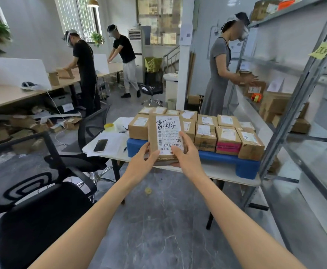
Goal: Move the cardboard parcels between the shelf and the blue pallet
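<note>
I hold a flat cardboard parcel (166, 134) with a white handwritten label in both hands, in front of the blue pallet (246, 166). My left hand (145, 158) grips its lower left edge and my right hand (186, 152) grips its lower right edge, thumb on the label. Several labelled cardboard parcels (228, 139) stand in rows on the pallet, which lies on a white table (217, 171). The metal shelf (298, 105) rises at the right with more parcels (275, 105) on it.
A black office chair (48, 206) stands at the lower left. A phone (100, 145) and yellow tape roll (108, 126) lie on the table's left end. A person in grey (219, 74) works at the shelf; two others (85, 70) stand at desks behind.
</note>
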